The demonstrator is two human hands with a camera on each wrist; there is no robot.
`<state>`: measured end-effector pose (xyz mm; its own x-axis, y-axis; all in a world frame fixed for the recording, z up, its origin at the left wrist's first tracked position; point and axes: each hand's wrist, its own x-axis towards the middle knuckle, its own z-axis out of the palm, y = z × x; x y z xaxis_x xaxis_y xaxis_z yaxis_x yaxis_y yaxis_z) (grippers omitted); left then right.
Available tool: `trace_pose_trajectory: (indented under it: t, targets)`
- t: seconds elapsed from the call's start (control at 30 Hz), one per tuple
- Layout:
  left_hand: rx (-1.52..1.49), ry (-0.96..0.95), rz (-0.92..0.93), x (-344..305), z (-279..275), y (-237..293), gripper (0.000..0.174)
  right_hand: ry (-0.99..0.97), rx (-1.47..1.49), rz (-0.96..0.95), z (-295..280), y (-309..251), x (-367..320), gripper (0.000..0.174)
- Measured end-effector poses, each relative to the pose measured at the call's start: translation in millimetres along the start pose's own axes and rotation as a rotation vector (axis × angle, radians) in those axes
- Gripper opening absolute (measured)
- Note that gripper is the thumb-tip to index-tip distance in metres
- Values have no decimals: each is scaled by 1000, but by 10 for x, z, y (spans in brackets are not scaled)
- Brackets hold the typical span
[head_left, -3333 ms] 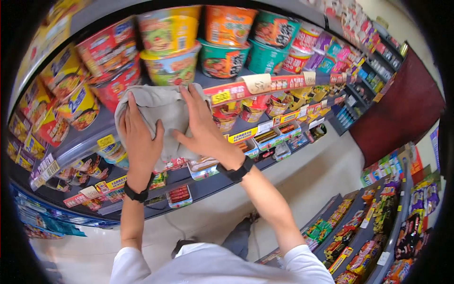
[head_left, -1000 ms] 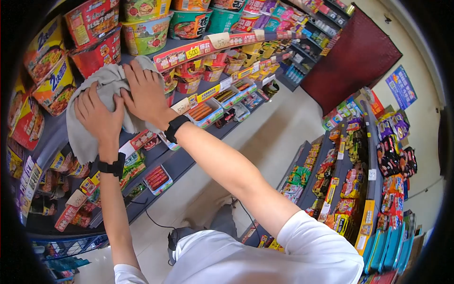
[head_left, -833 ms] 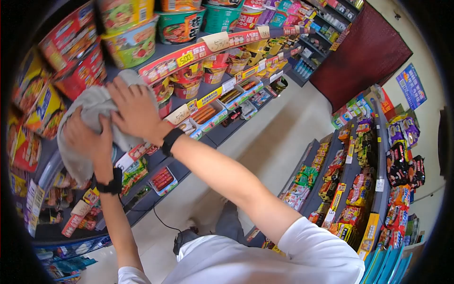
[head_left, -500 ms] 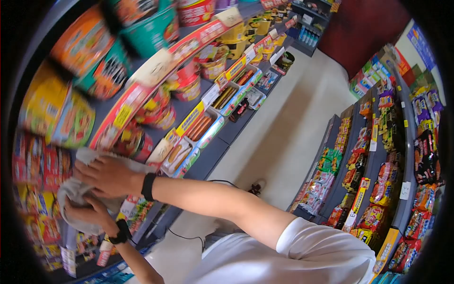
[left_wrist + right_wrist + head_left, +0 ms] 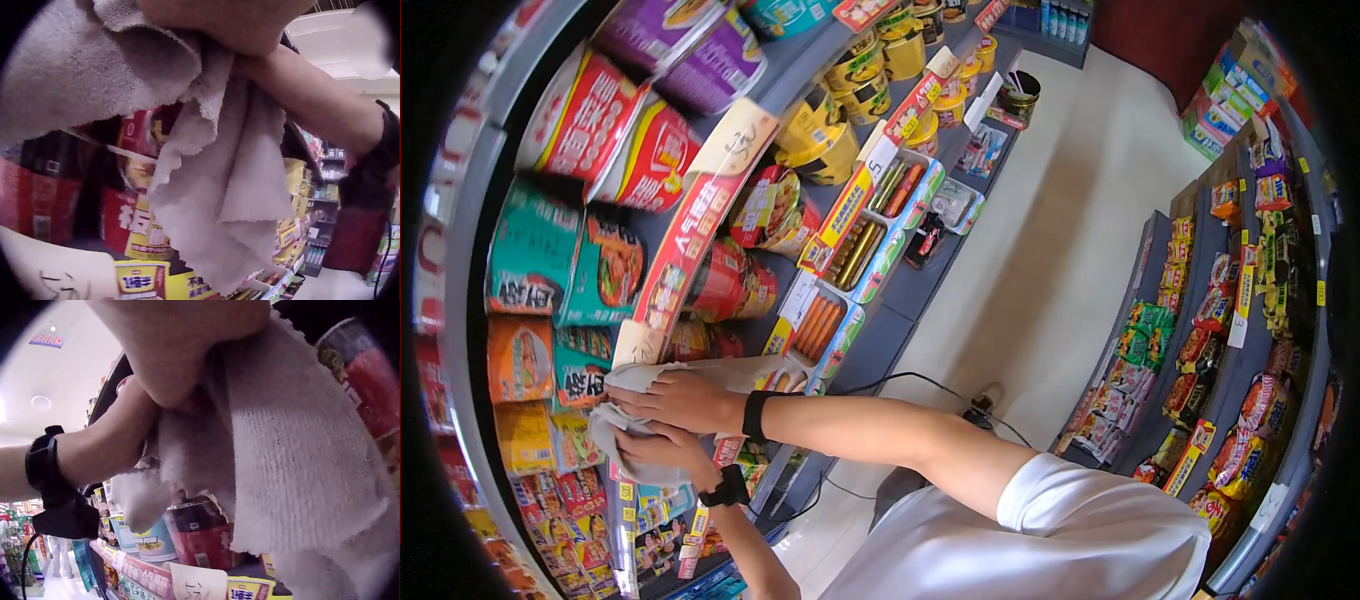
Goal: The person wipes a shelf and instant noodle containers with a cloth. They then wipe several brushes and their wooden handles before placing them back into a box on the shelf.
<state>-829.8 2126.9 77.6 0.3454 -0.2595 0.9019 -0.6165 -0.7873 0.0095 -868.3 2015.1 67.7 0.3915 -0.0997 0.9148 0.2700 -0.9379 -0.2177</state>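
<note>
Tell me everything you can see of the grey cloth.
The cloth is plain grey and looks like soft fabric, finely ribbed in the right wrist view, with a rough, wavy edge. It is bunched and creased, and loose folds hang down. In the head view it sits at the front edge of a shelf, hiding a stretch of the label strip. The right hand and left hand lie on it; its underside is hidden.

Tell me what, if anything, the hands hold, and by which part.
No grip shows: the left hand and right hand lie over the upper part of the grey cloth, fingers fairly straight; its lower part hangs in folds.
</note>
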Motion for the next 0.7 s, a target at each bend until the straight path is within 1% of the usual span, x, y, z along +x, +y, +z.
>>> trace_pose_trajectory:
  t: [0.03,0.07,0.13,0.17,0.2,0.27,0.3,0.33,0.37,0.4,0.47,0.6,0.67,0.7]
  targets:
    - [-61,-16,-22,11,35,109,63,-101,41,7,-48,83,-22,54]
    - [-67,-9,-13,29,78,217,63,-90,33,7,-94,146,-41,54]
    - [-197,18,-17,44,150,409,64,-56,-15,13,-173,250,-92,53]
    - [-204,3,-26,34,177,493,70,-53,-16,19,-223,325,-112,53]
    - [-206,4,-25,10,215,550,70,-52,-19,20,-269,395,-134,53]
    - [-185,1,54,-42,289,663,78,-39,-15,12,-397,549,-185,52]
    - [-195,1,53,-53,309,733,78,-41,-24,13,-479,627,-202,52]
    - [-165,-6,91,-62,338,815,82,-68,-45,18,-565,712,-221,51]
    - [-135,-12,127,-48,370,941,85,-94,-67,22,-673,799,-231,50]
    - [-149,-11,124,-45,414,1088,85,-99,-80,22,-784,889,-248,50]
    - [-335,25,80,-54,500,1455,70,-46,-98,7,-1002,1100,-270,49]
    - [-585,62,6,-108,695,2141,63,-43,-133,2,-1432,1542,-376,47]
    - [-746,73,-53,-176,821,2437,59,-198,-201,-72,-1693,1792,-459,35]
    - [-851,72,-76,-205,877,2595,57,-166,-62,-190,-1837,1987,-494,23]
